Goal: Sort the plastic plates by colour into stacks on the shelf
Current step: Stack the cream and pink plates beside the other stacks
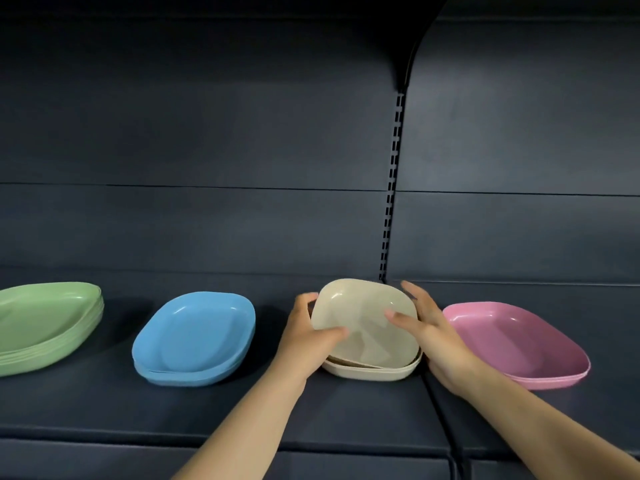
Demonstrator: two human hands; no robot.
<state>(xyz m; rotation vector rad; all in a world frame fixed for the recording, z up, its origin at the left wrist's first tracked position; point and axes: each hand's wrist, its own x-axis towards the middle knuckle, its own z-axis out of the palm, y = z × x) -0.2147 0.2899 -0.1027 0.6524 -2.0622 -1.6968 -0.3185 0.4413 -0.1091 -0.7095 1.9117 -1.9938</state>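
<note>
Four stacks of plastic plates stand along the dark shelf [242, 410]: green [45, 323] at far left, blue [194, 337], beige [374, 370] in the middle, pink [512, 341] at right. On top of the beige stack a beige plate [363, 317] is tilted, its far edge raised. My left hand [308, 337] grips its left edge, thumb on the inside and fingers curled behind. My right hand [429, 327] holds its right edge, thumb on the inside and fingers reaching round the far rim.
A dark back panel rises behind the shelf, with a slotted upright [391, 188] just behind the beige stack and a bracket [412, 53] at the top. A seam between shelf sections [440, 410] runs forward under my right forearm.
</note>
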